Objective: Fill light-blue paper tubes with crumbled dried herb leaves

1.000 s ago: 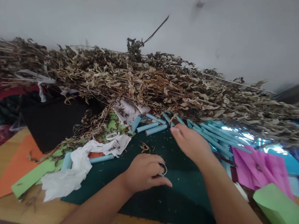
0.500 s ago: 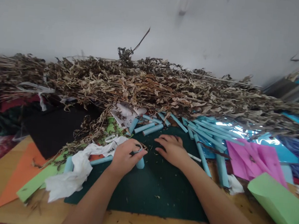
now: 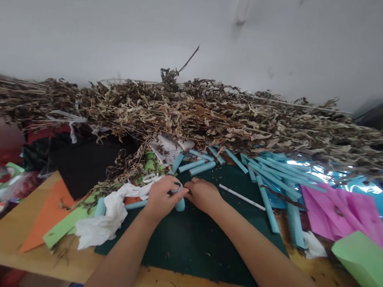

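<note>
My left hand [image 3: 161, 197] is closed around a short light-blue paper tube [image 3: 180, 205], whose lower end shows below the thumb. Its fingers cover most of the tube. My right hand [image 3: 206, 197] meets the left at the tube's upper end, with fingers curled together; what they pinch is hidden. Both hands are above a dark green mat [image 3: 200, 246]. To the right of my right hand a thin white stick [image 3: 242, 197] lies on the mat. Beyond the hands are short blue paper tubes [image 3: 202, 167].
Dried leafy stalks [image 3: 180, 111] are heaped along the wall. Crumpled white tissue [image 3: 106, 221] and green paper [image 3: 62, 226] lie left, near a black sheet [image 3: 84, 161]. On the right are long blue tubes [image 3: 268, 207], pink paper [image 3: 341, 213] and a green sheet [image 3: 364, 263].
My right hand has moved left to my left hand, its spread fingers now curled in at the tube. The white stick shows more fully. The view has shifted slightly left.
</note>
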`<state>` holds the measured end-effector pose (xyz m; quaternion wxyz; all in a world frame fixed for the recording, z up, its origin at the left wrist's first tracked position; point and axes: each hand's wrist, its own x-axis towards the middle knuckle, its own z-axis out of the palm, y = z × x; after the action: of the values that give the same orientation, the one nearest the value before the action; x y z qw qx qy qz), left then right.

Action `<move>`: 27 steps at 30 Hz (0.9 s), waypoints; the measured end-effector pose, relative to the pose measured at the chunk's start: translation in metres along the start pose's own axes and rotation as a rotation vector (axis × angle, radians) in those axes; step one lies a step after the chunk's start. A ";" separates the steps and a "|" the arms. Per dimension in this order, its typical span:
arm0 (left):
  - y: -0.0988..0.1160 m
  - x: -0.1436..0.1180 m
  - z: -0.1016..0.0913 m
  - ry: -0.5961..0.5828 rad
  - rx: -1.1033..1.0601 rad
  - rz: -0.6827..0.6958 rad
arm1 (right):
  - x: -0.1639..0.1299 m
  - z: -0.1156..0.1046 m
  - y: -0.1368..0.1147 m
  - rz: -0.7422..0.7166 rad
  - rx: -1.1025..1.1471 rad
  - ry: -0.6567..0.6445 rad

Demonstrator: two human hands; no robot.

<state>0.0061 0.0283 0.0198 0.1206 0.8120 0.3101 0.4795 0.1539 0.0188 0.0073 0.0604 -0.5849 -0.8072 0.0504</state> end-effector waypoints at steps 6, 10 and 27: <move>0.017 -0.005 0.012 -0.126 -0.144 0.094 | -0.009 -0.005 0.002 -0.028 -0.028 -0.004; 0.017 -0.006 0.013 -0.109 -0.182 0.061 | -0.017 -0.004 0.010 -0.004 -0.026 0.006; 0.021 -0.009 0.019 -0.221 -0.188 0.119 | -0.035 0.010 0.049 0.090 0.145 0.057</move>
<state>0.0277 0.0087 0.0140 0.2008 0.8619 0.2001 0.4204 0.2086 0.0007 -0.0110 0.1231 -0.6159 -0.7724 0.0948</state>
